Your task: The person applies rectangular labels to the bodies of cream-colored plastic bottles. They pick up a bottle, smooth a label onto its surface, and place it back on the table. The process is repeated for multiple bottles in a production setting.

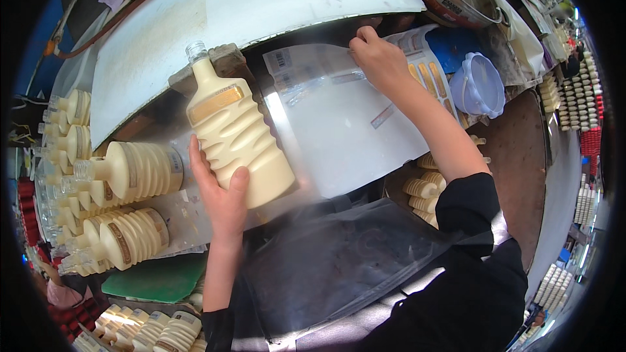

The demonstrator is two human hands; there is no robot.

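While left hand (223, 203) holds bottle (240, 132), right hand (378, 58) outstretched, curled

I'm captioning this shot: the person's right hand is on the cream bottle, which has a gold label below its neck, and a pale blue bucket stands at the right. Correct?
Not quite: the head view shows the left hand on the cream bottle. The gold label and pale blue bucket are as you say.
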